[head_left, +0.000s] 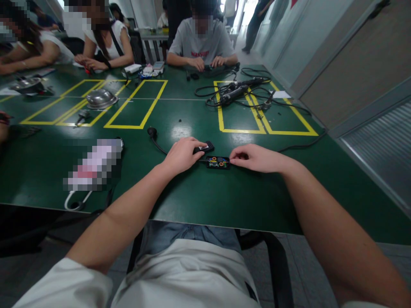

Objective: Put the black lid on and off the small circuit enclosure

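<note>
A small opened black adapter (217, 162) with a circuit board showing coils and coloured parts lies on the green table (199, 196) in front of me. My left hand (181, 155) rests curled just left of it, fingertips on a black cover piece (205, 148) with a white label. My right hand (252, 158) is pinched at the adapter's right end. A black cable (156, 141) with a plug runs off to the left from under my left hand.
Yellow tape boxes mark the table. Soldering tools and tangled black cables (237, 92) lie at the far right. A metal bowl (101, 99) sits at the far left. A blurred item with a white cable (93, 164) lies left. Three people sit across the table.
</note>
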Motion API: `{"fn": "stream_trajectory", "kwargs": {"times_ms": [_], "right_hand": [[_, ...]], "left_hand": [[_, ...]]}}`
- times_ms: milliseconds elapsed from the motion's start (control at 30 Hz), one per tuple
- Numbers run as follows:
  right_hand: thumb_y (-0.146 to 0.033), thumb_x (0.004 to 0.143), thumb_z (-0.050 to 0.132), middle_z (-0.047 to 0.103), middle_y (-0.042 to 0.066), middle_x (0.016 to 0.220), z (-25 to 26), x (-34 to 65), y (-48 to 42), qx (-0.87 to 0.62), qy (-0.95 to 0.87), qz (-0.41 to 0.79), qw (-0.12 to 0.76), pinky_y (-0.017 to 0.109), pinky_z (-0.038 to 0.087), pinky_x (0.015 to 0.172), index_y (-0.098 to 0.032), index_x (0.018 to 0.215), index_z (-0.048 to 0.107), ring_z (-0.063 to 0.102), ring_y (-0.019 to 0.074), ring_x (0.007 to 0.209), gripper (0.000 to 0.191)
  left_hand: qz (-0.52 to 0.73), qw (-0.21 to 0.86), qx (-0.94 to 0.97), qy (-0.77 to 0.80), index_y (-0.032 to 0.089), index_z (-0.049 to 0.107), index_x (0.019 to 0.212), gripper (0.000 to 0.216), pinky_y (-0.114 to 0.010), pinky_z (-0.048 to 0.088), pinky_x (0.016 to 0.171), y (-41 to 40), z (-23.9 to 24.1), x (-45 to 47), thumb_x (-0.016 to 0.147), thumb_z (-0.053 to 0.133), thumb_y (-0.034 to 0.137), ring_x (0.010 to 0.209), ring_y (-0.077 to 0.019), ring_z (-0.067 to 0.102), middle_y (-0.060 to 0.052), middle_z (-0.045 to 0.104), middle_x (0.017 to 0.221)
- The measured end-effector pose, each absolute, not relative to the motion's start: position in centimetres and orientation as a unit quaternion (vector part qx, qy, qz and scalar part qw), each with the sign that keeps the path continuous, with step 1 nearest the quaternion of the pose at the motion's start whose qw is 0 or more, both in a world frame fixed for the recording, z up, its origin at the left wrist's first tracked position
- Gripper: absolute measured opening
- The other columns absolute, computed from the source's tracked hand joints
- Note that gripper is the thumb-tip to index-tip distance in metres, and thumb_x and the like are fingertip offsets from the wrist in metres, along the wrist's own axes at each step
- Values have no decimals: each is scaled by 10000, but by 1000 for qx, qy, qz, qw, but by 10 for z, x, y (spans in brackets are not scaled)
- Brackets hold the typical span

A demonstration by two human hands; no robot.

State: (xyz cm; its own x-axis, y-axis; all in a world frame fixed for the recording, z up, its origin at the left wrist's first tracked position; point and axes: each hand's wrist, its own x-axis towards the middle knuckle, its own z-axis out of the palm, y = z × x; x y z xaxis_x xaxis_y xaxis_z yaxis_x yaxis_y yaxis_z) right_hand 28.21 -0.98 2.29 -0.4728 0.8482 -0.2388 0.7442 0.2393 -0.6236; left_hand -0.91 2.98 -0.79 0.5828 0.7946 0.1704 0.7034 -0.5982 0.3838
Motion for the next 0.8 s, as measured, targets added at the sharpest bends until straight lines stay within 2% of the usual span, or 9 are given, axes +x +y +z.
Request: {"fn": "stream_trajectory", "kwargs": {"times_ms": [100, 333, 567, 800], "right_hand": [[-646, 906, 682, 716, 49, 827, 23, 282, -10, -507, -781, 356, 76, 356, 442, 720, -207, 956, 778, 588, 212, 754, 452], [-594, 798, 780, 675, 31, 845, 24, 282, -12, -505, -769, 382, 84, 353, 452, 707, -211, 968, 761, 570, 205, 760, 419], [-552, 804, 783, 669, 24, 849, 21, 284, -9, -506, -772, 376, 77, 355, 455, 718, -225, 977, 768, 573, 206, 768, 370], [-550, 810, 780, 672, 29, 851, 20, 284, -7, -510, -774, 369, 73, 351, 452, 714, -220, 983, 769, 576, 205, 765, 373]], "left_hand": [[172, 118, 874, 438, 227, 809, 1395, 364, -530, 547, 1135, 28, -5, -12, 1070, 659, 297, 1234, -337, 705, -140, 797, 1336], [306, 129, 894, 301, 277, 635, 1621, 490, -532, 505, 1219, 3, 11, -9, 1146, 550, 361, 1367, -318, 640, -131, 715, 1505], [158, 162, 941, 250, 263, 760, 1493, 405, -502, 524, 1143, 9, 3, -5, 1156, 546, 330, 1235, -290, 702, -125, 788, 1382], [153, 151, 948, 236, 269, 766, 1496, 395, -482, 507, 1143, 9, 5, -5, 1130, 617, 292, 1261, -293, 696, -128, 776, 1408]]}}
